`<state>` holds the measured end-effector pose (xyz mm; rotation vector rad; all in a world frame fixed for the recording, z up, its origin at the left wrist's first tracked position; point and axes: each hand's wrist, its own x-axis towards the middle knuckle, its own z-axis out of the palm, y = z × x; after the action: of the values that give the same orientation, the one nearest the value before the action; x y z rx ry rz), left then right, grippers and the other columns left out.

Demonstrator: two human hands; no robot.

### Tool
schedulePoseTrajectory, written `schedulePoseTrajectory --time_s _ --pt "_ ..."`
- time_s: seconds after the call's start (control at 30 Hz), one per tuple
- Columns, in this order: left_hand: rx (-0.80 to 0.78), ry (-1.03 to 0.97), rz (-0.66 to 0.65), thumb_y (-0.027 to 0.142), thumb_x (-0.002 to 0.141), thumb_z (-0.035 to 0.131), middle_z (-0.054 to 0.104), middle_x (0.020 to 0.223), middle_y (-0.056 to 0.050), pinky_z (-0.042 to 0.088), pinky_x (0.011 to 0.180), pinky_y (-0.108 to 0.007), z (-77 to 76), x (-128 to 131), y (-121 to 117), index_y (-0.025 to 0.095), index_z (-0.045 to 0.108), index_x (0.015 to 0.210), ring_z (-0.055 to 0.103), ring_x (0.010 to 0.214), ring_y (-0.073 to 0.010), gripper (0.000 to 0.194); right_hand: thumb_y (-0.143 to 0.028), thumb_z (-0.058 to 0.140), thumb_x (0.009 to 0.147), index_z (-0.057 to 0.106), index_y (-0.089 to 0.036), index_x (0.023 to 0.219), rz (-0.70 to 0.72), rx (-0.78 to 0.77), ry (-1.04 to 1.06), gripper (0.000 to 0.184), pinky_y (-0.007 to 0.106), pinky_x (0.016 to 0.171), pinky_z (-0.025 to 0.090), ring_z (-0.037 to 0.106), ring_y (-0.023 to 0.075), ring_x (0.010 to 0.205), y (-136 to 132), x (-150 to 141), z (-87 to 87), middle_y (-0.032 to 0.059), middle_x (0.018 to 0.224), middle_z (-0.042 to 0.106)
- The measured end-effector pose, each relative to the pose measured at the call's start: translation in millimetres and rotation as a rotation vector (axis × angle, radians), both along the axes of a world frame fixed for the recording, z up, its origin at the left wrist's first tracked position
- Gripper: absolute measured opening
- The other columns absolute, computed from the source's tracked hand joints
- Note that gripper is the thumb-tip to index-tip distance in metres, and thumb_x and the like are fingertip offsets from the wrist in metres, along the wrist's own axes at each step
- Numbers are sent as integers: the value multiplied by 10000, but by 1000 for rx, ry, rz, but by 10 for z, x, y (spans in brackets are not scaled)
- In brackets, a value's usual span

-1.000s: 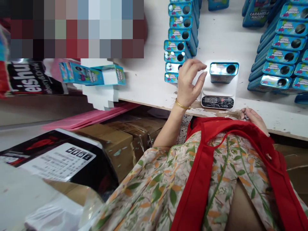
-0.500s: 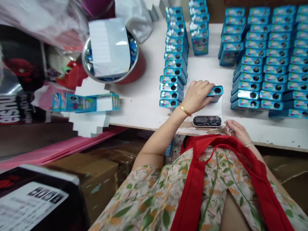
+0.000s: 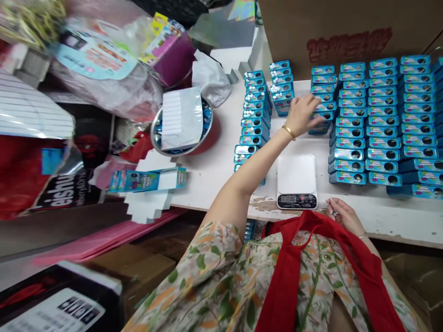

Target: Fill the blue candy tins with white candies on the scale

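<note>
My left hand (image 3: 303, 113) reaches over the table with its fingers spread, at the front of a short row of blue tins (image 3: 322, 88). Its fingertips overlap the front tin there; whether they touch it I cannot tell. In front of me lies a white digital scale (image 3: 296, 175) with a black display panel and a bare weighing plate. My right hand (image 3: 346, 217) rests at the table edge, right of the scale, its fingers pinched around something small and pale. To the left of the scale, blue tins (image 3: 255, 121) stand in a row, several with white pellets on top.
More rows of blue tins (image 3: 383, 127) fill the right side. A metal bowl (image 3: 212, 133) with blue pieces and a white card (image 3: 182, 119) on it stands left. A cut-open carton (image 3: 147, 203) lies before it. A cardboard box (image 3: 346, 27) is at the back.
My left hand has left the scale and moved away from me to the short tin row. The tin it held is off the scale. My right hand stays by the edge; the view has shifted.
</note>
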<state>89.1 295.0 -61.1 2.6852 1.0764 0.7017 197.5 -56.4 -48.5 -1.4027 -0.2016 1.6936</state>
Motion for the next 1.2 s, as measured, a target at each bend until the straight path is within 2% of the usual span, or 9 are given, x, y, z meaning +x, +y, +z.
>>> schedulePoseTrajectory --time_s 0.2,0.37,0.47,0.63,0.73,0.9,1.03,1.13,1.2 --pt "-38 -32 297 414 907 517 577 1284 -180 270 1074 -681 -3 -405 553 219 660 1055 431 1283 -376 284 -510 897 623 728 -193 822 -12 4 57 411 220 475 375 469 88 529 61 -18 -25 -14 622 550" --pt "-53 79 160 281 859 491 611 1249 -137 234 1125 -691 59 -586 495 257 706 945 459 1272 -366 234 -470 929 575 728 -187 810 -62 -39 93 420 188 456 377 511 72 536 80 1 23 -11 677 607" --pt "-52 106 14 294 842 531 645 1113 -142 361 1028 -661 252 -756 108 270 722 898 547 1102 -364 200 -428 942 553 723 -177 818 -102 -47 116 426 176 465 413 571 87 593 59 9 48 7 725 649" --pt "-49 376 -128 263 910 481 647 1023 -145 480 833 -470 797 -907 -1092 172 721 938 606 970 -289 258 -414 928 577 734 -176 844 -78 -43 135 406 163 501 483 610 90 617 3 8 73 20 761 683" --pt "-67 566 -190 192 943 433 661 1029 -144 467 774 -397 982 -840 -1658 146 713 941 620 930 -252 283 -402 929 581 739 -177 840 -63 -22 151 392 159 531 528 638 94 624 -40 -10 88 23 767 695" --pt "-57 537 -200 182 949 481 650 1105 -151 454 818 -394 1030 -776 -1911 139 682 1015 608 991 -261 216 -403 913 625 730 -165 861 -88 2 225 382 200 691 612 735 157 774 -120 -90 117 58 845 737" --pt "-32 386 -283 271 967 529 604 1208 -131 460 834 -382 1040 -747 -2242 160 605 1164 578 1039 -255 239 -474 774 794 709 -169 920 -104 -38 343 337 315 832 636 744 220 966 -156 -149 160 86 939 757" --pt "-119 399 -482 273 1035 376 625 1120 -112 462 737 -327 910 -628 -2648 167 590 1205 604 947 -213 293 -510 633 897 682 -195 929 -151 -55 369 320 387 850 640 735 245 1022 -156 -169 210 71 900 755" --pt "-178 410 -520 255 1048 325 625 1124 -114 464 724 -312 761 -527 -2854 167 587 1226 611 965 -207 328 -511 584 926 671 -205 924 -181 -60 370 318 393 850 640 734 245 1026 -149 -182 243 63 870 750"
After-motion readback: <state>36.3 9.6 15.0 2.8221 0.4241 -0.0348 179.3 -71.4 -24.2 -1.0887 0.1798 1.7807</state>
